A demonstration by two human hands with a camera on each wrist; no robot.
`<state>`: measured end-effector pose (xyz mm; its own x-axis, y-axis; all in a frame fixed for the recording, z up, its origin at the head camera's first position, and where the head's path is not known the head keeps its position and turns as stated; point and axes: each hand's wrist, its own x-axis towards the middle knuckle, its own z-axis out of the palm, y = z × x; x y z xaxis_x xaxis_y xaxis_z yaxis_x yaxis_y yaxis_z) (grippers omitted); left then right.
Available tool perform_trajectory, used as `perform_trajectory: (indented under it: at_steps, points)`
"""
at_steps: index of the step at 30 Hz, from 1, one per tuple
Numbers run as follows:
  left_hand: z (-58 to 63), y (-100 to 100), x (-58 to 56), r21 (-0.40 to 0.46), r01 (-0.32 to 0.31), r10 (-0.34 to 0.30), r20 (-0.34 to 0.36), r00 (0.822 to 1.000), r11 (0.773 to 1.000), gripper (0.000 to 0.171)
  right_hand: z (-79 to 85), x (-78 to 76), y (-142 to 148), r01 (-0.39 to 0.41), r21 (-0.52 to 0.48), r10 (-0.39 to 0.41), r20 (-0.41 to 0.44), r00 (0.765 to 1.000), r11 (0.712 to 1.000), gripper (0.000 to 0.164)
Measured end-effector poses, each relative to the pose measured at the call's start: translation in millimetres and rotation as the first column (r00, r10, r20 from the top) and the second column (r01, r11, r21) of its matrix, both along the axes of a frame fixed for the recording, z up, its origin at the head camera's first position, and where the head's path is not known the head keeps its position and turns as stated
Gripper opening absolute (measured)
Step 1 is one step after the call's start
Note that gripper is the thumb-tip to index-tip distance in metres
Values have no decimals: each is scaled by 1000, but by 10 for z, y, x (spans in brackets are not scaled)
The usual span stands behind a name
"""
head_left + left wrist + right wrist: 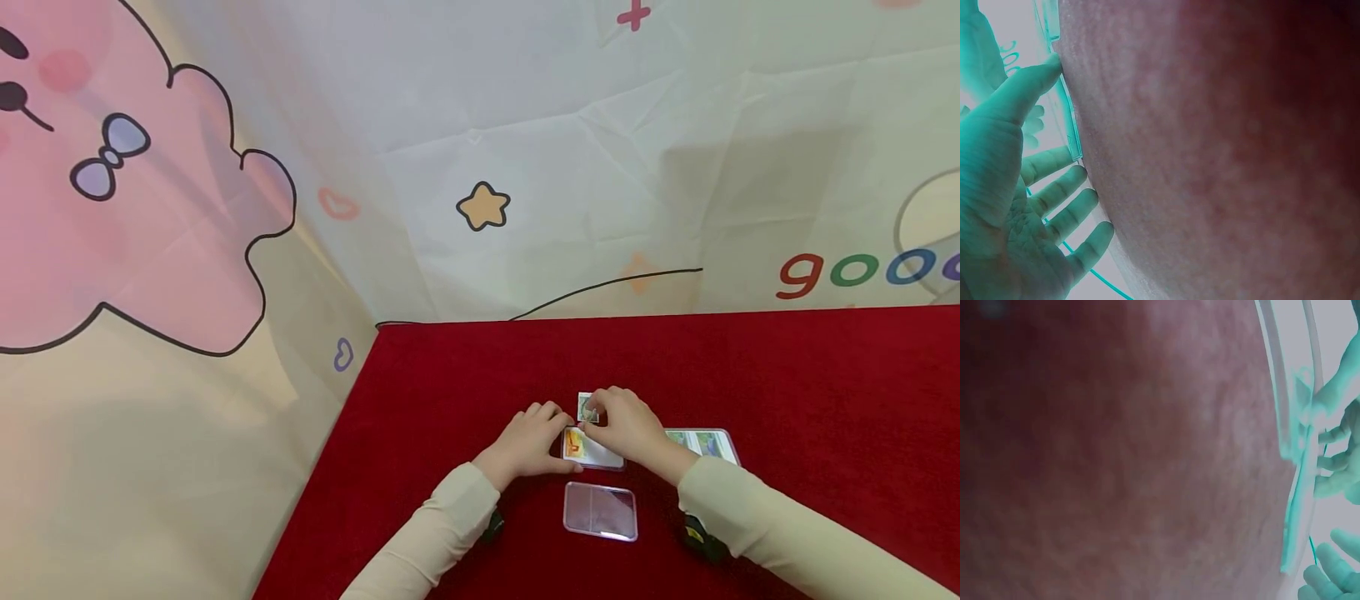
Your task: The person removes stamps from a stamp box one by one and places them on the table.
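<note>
Right hand (628,425): fingers close together at a small white-bordered picture card (584,400) (pinch cannot be told); card sits just beyond the display case (603,457), nearer this hand; left hand (529,443): fingers spread at the case's left end; case's long axis runs left-right, orange picture (575,443) inside; clear cover (600,510) nearer the person; second case (726,438) rightward, green pictures (707,443) inside.

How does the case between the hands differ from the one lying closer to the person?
The white-backed case shows an orange picture at one end; the clear case is see-through, with red cloth beneath. The left hand is at the white-backed case's edge; the clear case lies apart from it and the right hand. Both are flat, rectangular and round-cornered.
</note>
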<state>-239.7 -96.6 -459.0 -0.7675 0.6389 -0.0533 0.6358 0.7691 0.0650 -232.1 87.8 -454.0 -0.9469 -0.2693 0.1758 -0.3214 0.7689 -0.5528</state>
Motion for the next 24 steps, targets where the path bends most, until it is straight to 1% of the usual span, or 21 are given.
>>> perform_trajectory:
  at_steps: [6, 10, 15, 24]
  points:
    - [0, -3, 3, 3, -5, 5, 10, 1000, 1000, 61, 15, 105, -45, -43, 62, 44, -17, 999, 997, 27]
    - [-12, -12, 5, -2, -1, 1, -2, 1000, 1000, 61, 11, 141, -60, -70, 81, 73, -26, 997, 994, 29]
    - [-19, -13, 4, -7, 8, -8, -21, 1000, 1000, 61, -1, 157, -80, -86, 81, 88, -29, 996, 993, 29]
    - [6, -2, 14, -4, 4, -4, -15, 1000, 1000, 60, -7, 153, -79, -95, 82, 98, -32, 995, 992, 24]
